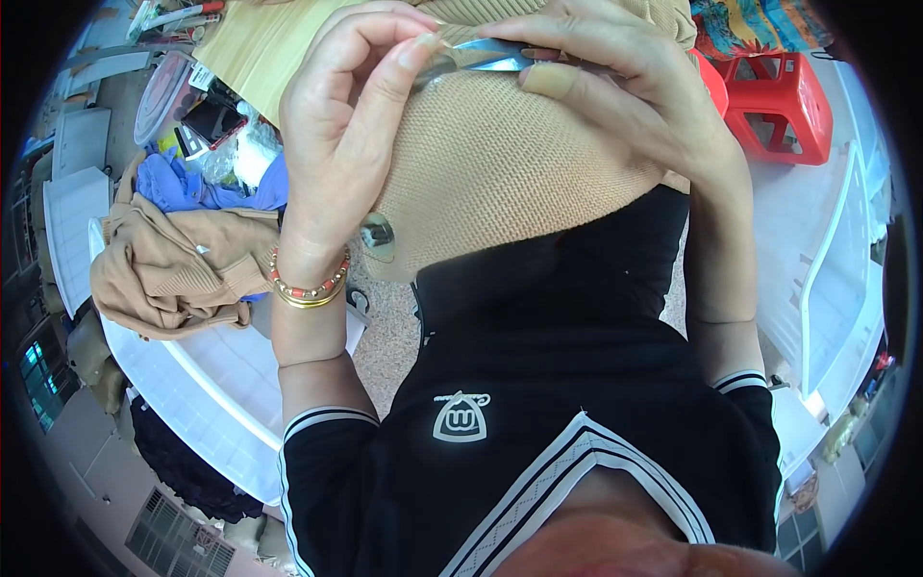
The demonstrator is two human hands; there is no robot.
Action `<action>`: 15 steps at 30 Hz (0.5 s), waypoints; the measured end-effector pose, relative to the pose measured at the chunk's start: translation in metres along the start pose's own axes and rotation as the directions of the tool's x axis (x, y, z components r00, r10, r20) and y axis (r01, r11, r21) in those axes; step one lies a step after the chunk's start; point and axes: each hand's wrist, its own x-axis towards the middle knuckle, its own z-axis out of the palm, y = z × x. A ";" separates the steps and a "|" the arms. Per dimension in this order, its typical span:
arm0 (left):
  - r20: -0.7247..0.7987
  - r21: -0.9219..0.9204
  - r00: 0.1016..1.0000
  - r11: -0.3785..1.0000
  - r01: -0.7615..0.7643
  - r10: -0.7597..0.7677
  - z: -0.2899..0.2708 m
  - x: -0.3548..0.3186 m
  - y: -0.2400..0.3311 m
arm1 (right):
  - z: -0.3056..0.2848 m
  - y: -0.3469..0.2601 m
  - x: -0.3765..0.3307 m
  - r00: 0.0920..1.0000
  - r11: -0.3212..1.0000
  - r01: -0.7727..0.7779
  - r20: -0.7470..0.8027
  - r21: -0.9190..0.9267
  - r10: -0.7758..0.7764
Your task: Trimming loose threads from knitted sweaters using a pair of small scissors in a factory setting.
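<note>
A beige knitted garment [490, 163] is spread over my lap and the table edge. Above its far part, my right hand [644, 96] grips small shiny metal thread snips [495, 56], their blades pointing left. My left hand [346, 125] is closed in a pinch beside the blade tips. What lies between its thumb and forefinger is too small to make out. Bracelets circle the left wrist. A small oval patch with a dark and silvery middle [378, 237] shows at the garment's left edge.
Left of me, a crumpled tan knit garment [183, 264] lies on a white surface beside blue cloth [173, 183] and a dark phone-like object [213, 120]. A light wooden board [255, 48] is at the far left. A red plastic stool [784, 111] stands right.
</note>
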 end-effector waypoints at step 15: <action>-0.056 0.089 0.997 0.995 -0.052 0.057 0.001 -0.001 0.000 | -0.011 -0.045 0.043 0.726 0.748 -0.527 0.244 -0.404 0.643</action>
